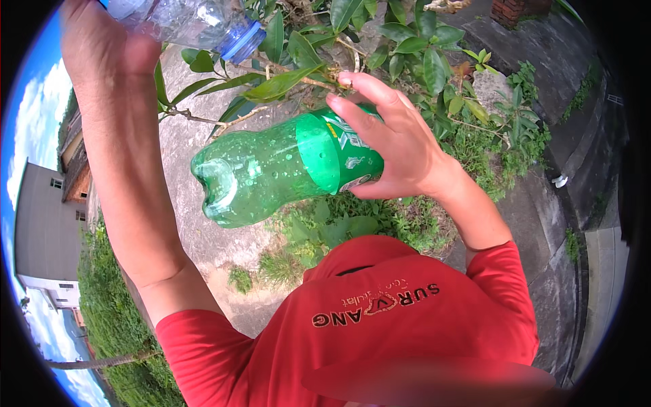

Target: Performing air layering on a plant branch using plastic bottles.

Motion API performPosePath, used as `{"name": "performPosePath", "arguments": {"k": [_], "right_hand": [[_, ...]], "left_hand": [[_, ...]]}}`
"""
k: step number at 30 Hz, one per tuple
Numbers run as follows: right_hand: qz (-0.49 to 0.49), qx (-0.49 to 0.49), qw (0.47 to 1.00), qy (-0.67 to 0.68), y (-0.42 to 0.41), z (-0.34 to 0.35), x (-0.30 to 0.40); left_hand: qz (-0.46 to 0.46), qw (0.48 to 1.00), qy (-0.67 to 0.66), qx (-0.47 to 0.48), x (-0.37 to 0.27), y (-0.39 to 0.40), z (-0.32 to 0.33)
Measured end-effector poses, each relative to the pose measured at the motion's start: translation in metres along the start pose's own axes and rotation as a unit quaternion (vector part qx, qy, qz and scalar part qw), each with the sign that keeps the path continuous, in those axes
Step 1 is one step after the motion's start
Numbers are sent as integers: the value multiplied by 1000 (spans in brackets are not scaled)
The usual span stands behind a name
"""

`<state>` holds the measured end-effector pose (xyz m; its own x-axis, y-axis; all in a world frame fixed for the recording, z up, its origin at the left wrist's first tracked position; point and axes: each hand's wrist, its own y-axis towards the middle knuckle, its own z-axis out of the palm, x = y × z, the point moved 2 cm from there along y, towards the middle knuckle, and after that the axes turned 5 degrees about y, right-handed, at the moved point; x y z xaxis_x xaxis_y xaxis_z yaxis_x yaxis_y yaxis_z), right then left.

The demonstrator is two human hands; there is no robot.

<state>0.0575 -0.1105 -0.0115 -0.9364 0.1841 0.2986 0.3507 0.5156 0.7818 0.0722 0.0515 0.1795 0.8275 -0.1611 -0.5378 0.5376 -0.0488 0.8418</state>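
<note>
My left hand [109, 48] is raised at the upper left, its fingers partly cut off by the picture's edge. It grips a clear plastic bottle [190, 23], whose blue end [241, 41] points down to the right. In my right hand [399, 135] is a green plastic soda bottle [254, 170], held on its side around the printed label. The moulded base of this bottle faces left, and droplets cling to its wall. My fingers and palm hide its other end. The two bottles are apart, with leaves between them.
A leafy shrub [305, 56] with bare twigs reaches close to both bottles. Below lie weathered concrete [188, 102] and weeds [396, 224]. Brickwork [511, 11] stands at the upper right. A grey building [48, 219] and a hedge [109, 305] appear at left.
</note>
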Motion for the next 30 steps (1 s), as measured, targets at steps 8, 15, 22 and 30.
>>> {"name": "performPosePath", "arguments": {"k": [8, 15, 22, 30], "right_hand": [[6, -25, 1000, 1, 0, -1, 3], [29, -55, 998, 3, 0, -2, 3], [21, -53, 998, 20, 0, -1, 2], [22, -54, 998, 7, -8, -1, 0]], "left_hand": [[7, 991, 50, -124, 1, -16, -2], [-93, 962, 185, -180, 3, -5, -46], [-110, 951, 205, -202, 5, -19, -49], [-87, 990, -1, -113, 6, -42, -56]]}}
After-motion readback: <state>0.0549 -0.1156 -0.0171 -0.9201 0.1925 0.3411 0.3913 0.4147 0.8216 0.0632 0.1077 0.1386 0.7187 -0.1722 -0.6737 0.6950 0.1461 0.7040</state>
